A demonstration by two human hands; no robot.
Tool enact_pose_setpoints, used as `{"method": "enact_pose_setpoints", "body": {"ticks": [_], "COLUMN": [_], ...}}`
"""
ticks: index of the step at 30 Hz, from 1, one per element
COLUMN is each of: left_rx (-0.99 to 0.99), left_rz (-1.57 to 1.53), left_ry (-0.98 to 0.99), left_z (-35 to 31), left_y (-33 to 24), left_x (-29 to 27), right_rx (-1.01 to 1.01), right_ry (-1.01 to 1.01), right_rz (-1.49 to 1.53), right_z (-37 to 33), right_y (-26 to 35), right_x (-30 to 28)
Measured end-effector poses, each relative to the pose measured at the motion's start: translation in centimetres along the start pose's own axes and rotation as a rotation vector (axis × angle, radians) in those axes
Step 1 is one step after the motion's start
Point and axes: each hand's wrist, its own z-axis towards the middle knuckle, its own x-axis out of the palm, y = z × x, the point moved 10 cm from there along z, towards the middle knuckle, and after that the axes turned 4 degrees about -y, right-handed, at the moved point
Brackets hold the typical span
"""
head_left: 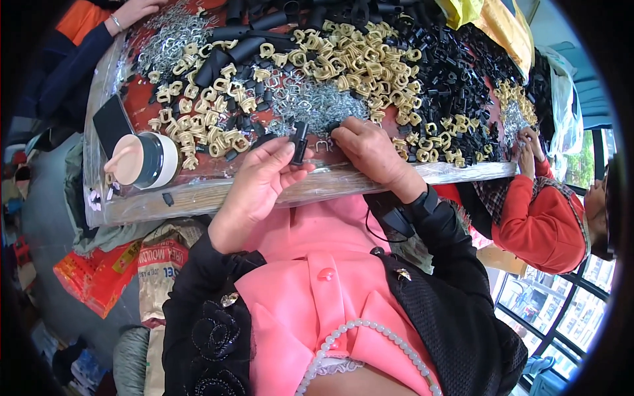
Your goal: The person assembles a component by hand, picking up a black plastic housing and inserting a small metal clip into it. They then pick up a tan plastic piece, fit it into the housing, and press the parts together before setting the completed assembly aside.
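Observation:
My left hand [259,177] is at the table's near edge, closed with thumb and fingers on a small black plastic part [300,143], which stands upright in the grip. To its right, my right hand [371,152] is bent palm down over the tabletop. Its fingertips are pinched together near a dark bit, and what they hold is hidden. Between the hands lies a bent wire clip [323,146]. Just beyond them is a heap of silvery wire clips [316,102], flanked by gold-coloured buckle-like pieces [218,125] on the left and a larger gold heap [360,56] farther back.
A lidded mug [153,160] and a dark phone [119,125] occupy the left corner. Black plastic parts [449,86] pile up at the right. The plastic-wrapped wooden edge [198,201] runs in front. Co-workers' hands [135,11] reach in from far left and right.

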Motion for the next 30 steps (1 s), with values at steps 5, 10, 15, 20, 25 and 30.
{"method": "enact_pose_setpoints", "body": {"ticks": [5,10,15,20,25,30], "left_rx": [-0.005,0.104,0.282,0.376,0.561,0.528], "left_rz": [-0.013,0.175,0.493,0.550,0.809,0.687], "left_ry": [-0.020,-0.062,0.039,0.018,-0.043,-0.073], "left_z": [-0.6,-0.8,-0.6,-0.1,0.2,0.6], "left_y": [0.2,-0.3,-1.1,-1.6,-2.3,-2.2], "left_x": [-0.4,0.8,3.3,4.1,4.5,4.2], "right_rx": [0.119,0.422,0.589,0.638,0.781,0.724], "right_ry": [0.112,0.081,0.077,-0.003,-0.043,-0.060], "right_rz": [-0.146,0.503,1.487,1.620,1.662,1.547], "right_z": [0.1,-1.1,-1.1,-1.1,-2.0,-2.2], "right_y": [-0.8,-1.5,1.7,1.3,0.3,-0.1], "right_x": [1.2,1.4,2.7,2.6,3.5,2.7]}}
